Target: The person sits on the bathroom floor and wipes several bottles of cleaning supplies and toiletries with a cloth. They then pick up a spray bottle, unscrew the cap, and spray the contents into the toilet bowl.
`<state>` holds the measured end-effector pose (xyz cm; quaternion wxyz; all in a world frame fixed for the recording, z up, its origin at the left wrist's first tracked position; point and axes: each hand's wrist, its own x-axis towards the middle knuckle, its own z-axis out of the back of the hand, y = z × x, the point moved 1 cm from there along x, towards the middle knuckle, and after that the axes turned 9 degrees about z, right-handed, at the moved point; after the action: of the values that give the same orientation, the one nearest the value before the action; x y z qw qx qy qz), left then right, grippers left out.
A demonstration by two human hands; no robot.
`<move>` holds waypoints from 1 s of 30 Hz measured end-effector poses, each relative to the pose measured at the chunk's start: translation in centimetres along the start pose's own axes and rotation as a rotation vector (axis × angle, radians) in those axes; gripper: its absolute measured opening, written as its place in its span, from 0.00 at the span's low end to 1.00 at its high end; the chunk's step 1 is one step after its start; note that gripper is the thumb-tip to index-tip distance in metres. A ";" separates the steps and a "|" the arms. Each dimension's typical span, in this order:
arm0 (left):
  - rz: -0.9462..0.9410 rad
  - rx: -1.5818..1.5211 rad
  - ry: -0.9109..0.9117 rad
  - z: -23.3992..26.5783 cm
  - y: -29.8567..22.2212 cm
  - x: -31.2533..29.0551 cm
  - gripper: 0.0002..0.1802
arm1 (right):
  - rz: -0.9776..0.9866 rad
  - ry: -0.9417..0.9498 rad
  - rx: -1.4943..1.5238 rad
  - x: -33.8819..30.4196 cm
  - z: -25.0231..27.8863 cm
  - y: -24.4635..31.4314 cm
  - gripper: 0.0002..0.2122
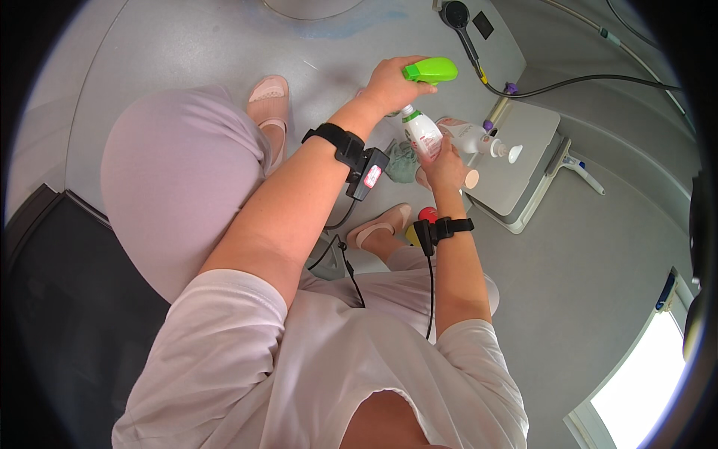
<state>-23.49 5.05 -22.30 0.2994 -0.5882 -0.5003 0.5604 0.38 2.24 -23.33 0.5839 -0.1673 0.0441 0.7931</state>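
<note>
Spray bottle (pixel 421 132), left hand (pixel 389 84) closed on green trigger head (pixel 431 70), right hand (pixel 444 166) clasping body

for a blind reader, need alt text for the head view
Seen from above, a person's left hand grips the green trigger of a white spray bottle while the right hand holds its body. Below are a grey floor, sandalled feet and a white step with another bottle.

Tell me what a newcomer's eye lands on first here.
The bright green trigger head at top centre, gripped by the left hand. Just below it, the right hand holds the white spray bottle by its body. Right of them, another white bottle lies on a grey step stool.
</note>
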 end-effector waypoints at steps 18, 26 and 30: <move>0.008 -0.007 0.025 0.0 0.1 0.0 0.25 | -0.060 0.006 0.539 -1.3 -2.2 0.0 0.27; -0.008 -0.053 0.104 -0.5 -0.3 0.0 0.22 | -0.117 -0.006 0.690 -2.0 -3.0 -0.3 0.29; -0.016 -0.035 0.034 -0.7 0.1 0.1 0.24 | -0.086 -0.029 0.749 -1.9 -3.8 -0.6 0.30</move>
<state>-22.86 5.29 -22.31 0.3021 -0.5988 -0.5096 0.5389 2.28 -0.29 -26.21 0.6378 0.0673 0.3160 0.6991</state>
